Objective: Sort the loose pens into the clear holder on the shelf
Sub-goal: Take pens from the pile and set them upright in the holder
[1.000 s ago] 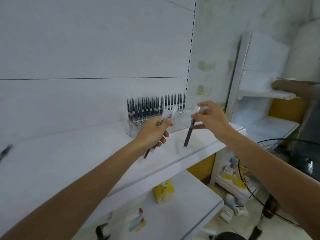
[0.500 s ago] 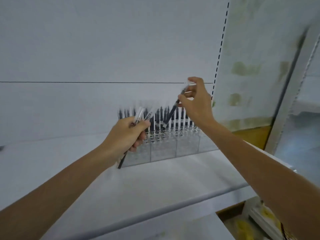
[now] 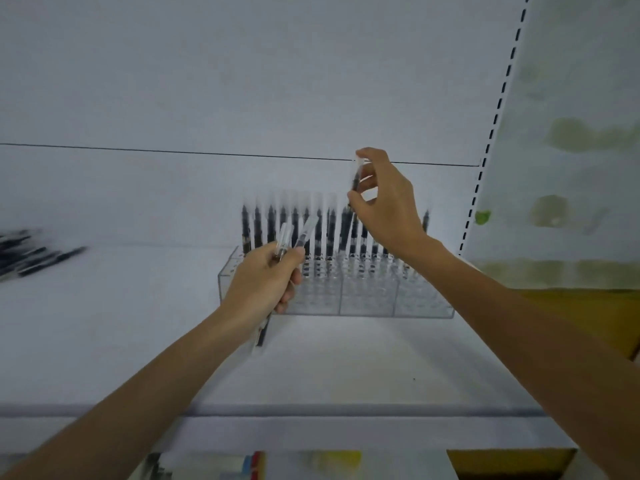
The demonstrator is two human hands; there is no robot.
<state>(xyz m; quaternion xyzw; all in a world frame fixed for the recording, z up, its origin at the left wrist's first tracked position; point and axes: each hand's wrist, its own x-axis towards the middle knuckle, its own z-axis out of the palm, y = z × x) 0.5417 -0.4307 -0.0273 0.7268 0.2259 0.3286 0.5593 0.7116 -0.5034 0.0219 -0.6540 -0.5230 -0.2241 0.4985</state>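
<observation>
Pens fill most of the clear holder (image 3: 363, 292) that sits toward the back of the white shelf (image 3: 346, 368), standing upright in rows with their dark barrels and pale caps rising above the grid of holes. My right hand (image 3: 388, 202) is raised above the right half of that holder, and between its thumb and fingertips I pinch a single pen (image 3: 354, 180) – it stands nearly upright, clear cap up by my forefinger, dark body running down toward the standing row just below it. Whether its lower tip already touches the holder I cannot tell, since my hand and the other pens overlap there. My left hand (image 3: 266, 282) is closed in a loose fist in front of the holder's left end, gripping a small bundle of spare pens (image 3: 294, 237); their clear capped ends fan up and to the right out of my fist, and one dark tip pokes out below my palm toward the shelf surface. The motion blur keeps me from counting them exactly – two or three at least. Far off at the left edge of the shelf, well apart from the holder, a loose pile of dark pens (image 3: 31, 252) lies flat and smeared by blur. Behind everything runs the white back panel (image 3: 242, 81), with a slotted upright (image 3: 498, 105) at its right side.
</observation>
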